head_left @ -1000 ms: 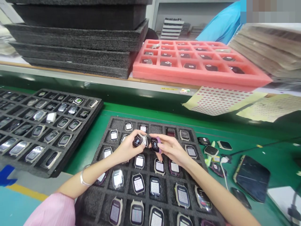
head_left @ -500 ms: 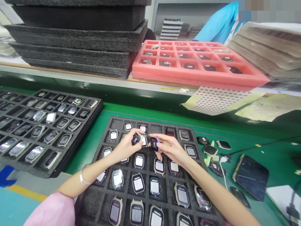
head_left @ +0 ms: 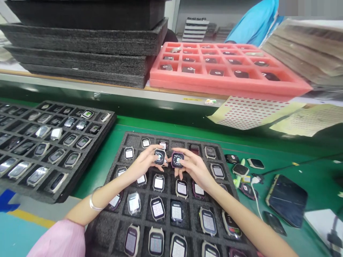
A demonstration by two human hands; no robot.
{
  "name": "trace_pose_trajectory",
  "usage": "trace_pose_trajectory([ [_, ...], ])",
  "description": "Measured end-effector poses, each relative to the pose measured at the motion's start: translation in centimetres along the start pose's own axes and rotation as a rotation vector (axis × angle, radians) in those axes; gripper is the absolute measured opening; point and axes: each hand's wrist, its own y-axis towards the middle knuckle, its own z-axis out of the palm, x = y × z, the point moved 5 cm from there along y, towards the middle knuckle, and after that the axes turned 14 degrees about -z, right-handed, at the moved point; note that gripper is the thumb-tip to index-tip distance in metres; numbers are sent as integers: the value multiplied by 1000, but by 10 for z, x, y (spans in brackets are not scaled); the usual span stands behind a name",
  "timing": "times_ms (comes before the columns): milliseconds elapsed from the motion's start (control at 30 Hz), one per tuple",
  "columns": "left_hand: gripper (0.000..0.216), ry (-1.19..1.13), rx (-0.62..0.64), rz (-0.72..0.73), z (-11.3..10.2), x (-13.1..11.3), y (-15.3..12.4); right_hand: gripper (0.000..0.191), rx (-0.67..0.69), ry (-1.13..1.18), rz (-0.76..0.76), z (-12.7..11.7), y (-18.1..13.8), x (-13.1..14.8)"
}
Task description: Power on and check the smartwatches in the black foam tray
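My left hand (head_left: 144,163) pinches a white-cased smartwatch body (head_left: 160,156) with a lit screen facing up. My right hand (head_left: 193,167) pinches a purple-cased smartwatch body (head_left: 177,159), screen also up. Both are held side by side just above the far rows of a black foam tray (head_left: 112,228). Several watch bodies with lit screens lie in that tray's pockets.
A second black foam tray (head_left: 103,132) of watches lies to the left. A pink foam tray (head_left: 227,84) and stacked black foam (head_left: 88,43) sit on the shelf behind. Loose watches (head_left: 240,170), a cable and a dark tablet (head_left: 286,200) lie on the green mat. A person in blue (head_left: 254,23) stands beyond.
Both hands turned the watches from tilted toward each other to screens facing up, and lowered them slightly toward the tray.
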Motion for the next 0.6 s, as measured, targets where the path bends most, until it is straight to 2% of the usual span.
trace_pose_trajectory([
  [200, 37, 2, 18, 7, 5, 0, -1, 52, -55, -22, -10, -2, -1, 3],
  [600, 35, 63, 42, 40, 6, -1, -2, 48, -43, -52, -44, -4, -2, 2],
])
